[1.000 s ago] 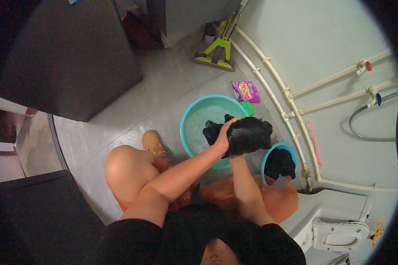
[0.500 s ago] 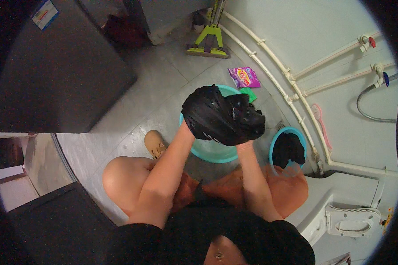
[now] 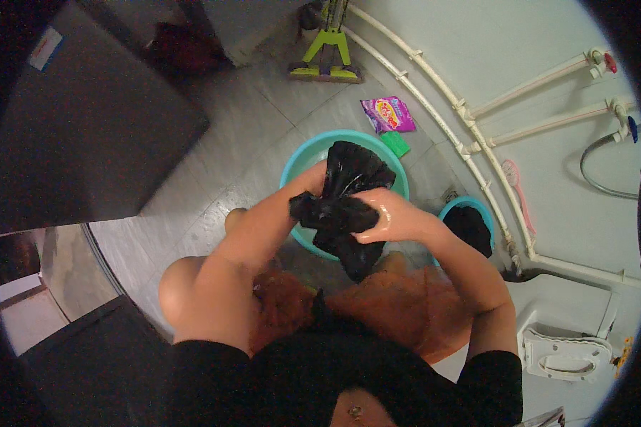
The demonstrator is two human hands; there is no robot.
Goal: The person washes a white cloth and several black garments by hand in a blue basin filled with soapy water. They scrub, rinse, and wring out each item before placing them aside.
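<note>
A wet black garment (image 3: 352,171) is bunched between my two hands over a light-blue basin (image 3: 290,165). My right hand (image 3: 392,215), wet and shiny, wraps round its middle from the right, fingers curled into the folds. From the left, my left hand (image 3: 318,178) grips the cloth; its fingers are mostly hidden behind the fabric. One end of the garment hangs down near the basin's front rim. Beyond the rim on the floor lie a green block (image 3: 395,144), perhaps soap, and a purple packet (image 3: 389,114).
A smaller blue bucket (image 3: 443,211) with dark cloth stands right of the basin. White pipes (image 3: 434,89) with taps run along the right wall, and a pink long-handled brush (image 3: 517,196) leans there. A green mop (image 3: 327,53) stands at the back. A dark cabinet (image 3: 107,135) is left.
My right hand has come out from under the garment and now grips its middle from the right. The cloth, formerly spread over both hands, is gathered and hangs lower, showing more of the basin.
</note>
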